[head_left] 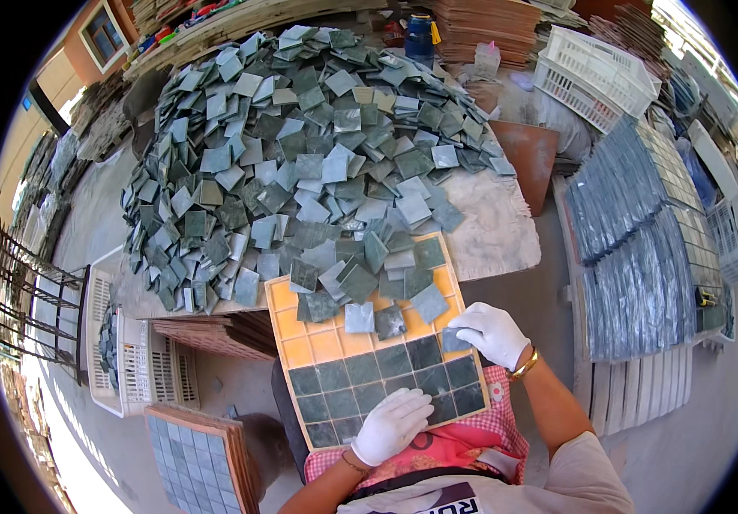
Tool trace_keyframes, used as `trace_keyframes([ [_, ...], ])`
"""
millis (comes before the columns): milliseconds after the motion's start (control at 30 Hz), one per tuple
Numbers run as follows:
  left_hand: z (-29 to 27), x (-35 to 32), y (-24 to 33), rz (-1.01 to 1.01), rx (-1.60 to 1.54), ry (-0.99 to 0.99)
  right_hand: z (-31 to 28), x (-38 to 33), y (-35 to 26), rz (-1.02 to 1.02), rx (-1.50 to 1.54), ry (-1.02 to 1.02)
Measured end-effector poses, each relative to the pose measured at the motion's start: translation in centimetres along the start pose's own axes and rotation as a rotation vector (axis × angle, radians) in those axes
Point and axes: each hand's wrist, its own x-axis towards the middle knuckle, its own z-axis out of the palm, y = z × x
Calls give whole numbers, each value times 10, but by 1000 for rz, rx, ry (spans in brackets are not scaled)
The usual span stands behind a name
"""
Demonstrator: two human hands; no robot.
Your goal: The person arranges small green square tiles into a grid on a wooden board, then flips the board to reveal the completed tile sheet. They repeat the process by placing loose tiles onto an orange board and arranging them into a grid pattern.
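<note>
A shallow yellow grid tray (324,345) tilts from the table edge onto my lap. Dark green square stone tiles (361,368) fill the rows nearest me, and yellow cells show above them. My right hand (491,332), in a white glove, pinches a grey-green tile (454,340) over the tray's right side. Also gloved, my left hand (393,422) lies flat with fingers stretched on the tiles at the tray's near edge. Several loose tiles (359,318) rest on the tray's upper part, spilling from a large heap of tiles (300,163).
The heap covers most of the table (506,231). To the left stand a white plastic crate (148,360) and a stack of boards topped with tiles (189,458). Stacked tile sheets (635,257) stand at right. White crates (596,77) sit at the far right.
</note>
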Motion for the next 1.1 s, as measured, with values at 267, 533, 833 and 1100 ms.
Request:
trace_keyframes([
  [267, 1, 0, 0, 0, -14, 10, -9, -33, -16, -28, -132, -156],
  [533, -2, 3, 2, -23, -25, 10, 0, -27, -7, 27, -41, -122],
  [833, 1, 2, 9, -122, 78, 54, 4, -18, -21, 58, -277, -189],
  [1100, -15, 5, -6, -442, 439, 17, 5, 0, -30, 113, -320, -3],
])
